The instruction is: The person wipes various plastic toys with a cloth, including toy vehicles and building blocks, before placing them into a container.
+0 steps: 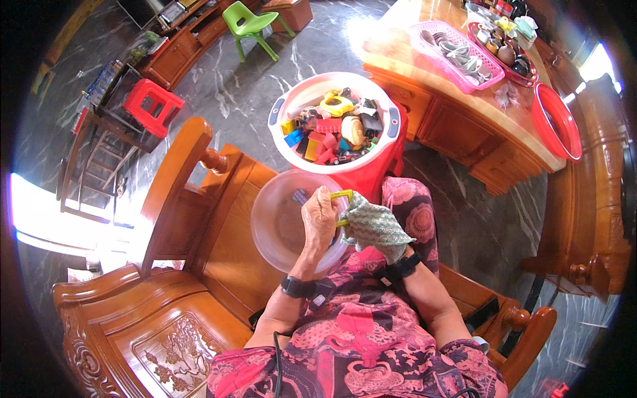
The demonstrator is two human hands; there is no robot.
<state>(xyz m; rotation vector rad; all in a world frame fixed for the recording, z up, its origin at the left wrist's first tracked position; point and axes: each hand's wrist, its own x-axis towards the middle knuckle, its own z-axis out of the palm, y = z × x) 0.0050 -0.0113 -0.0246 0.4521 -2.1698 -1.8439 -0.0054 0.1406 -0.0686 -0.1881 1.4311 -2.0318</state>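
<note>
My left hand [320, 217] grips one side of a yellow-green plastic toy frame [342, 193]. A green-and-white striped cloth [373, 219] wraps the frame's other side. My right hand [395, 252] holds that cloth, which hides most of its fingers. Below my left hand, a translucent plastic basin [264, 224] rests on the wooden seat, with a small pale purple toy piece [300, 196] inside. Just beyond stands a white tub [318, 164] full of toys. Toy blocks [328, 126], a yellow ring-shaped piece [337, 105] and a small toy car [343, 158] show among them.
The tub sits on a red plastic stool [361, 181]. At right, a wooden table [463, 107] carries a pink basket [458, 54] of spoons, a tray of small pots and a red basin [552, 124]. A carved wooden armrest [174, 199] rises at left. Farther off stand a green chair [251, 22] and another red stool [154, 104].
</note>
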